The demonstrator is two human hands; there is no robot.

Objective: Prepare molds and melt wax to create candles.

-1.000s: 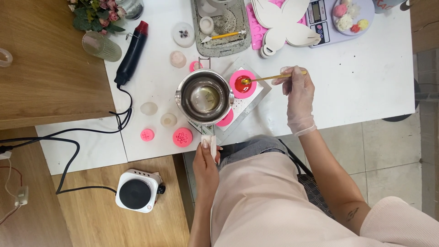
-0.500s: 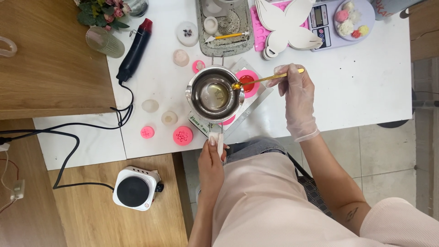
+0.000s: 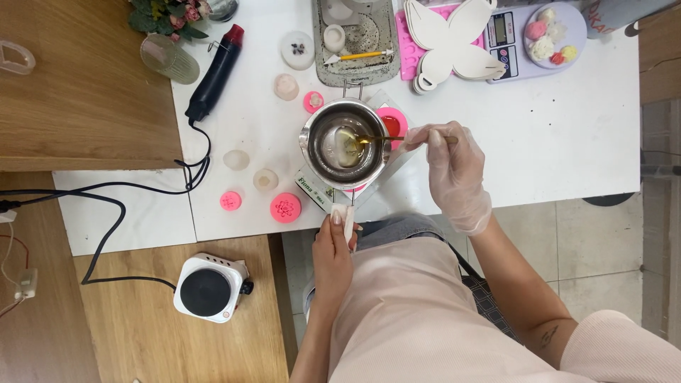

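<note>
A steel melting pot (image 3: pixel 317 151) with pale liquid stands over a small scale on the white table (image 3: pixel 553 128). My left hand (image 3: pixel 335 245) grips the pot's handle (image 3: pixel 342 213), wrapped in white cloth, at the table's near edge. My gloved right hand (image 3: pixel 450 167) holds a thin gold spoon (image 3: pixel 401 138), and the bowl of the spoon dips into the liquid inside the pot. A pink round mould (image 3: pixel 392 122) with red filling sits just behind the pot's right rim.
Pink moulds (image 3: pixel 285 207) and pale wax pieces (image 3: pixel 265 179) lie left of the pot. A black heat gun (image 3: pixel 214 71) with its cord, a ribbed glass (image 3: pixel 169 60), a grey tray (image 3: pixel 358 42), white butterfly cutouts (image 3: pixel 454 39) and a digital scale (image 3: pixel 535 32) line the back. An electric hotplate (image 3: pixel 209 287) sits on the wooden surface.
My right hand has moved the spoon left from the pink mould into the pot. The left hand has kept its grip on the handle.
</note>
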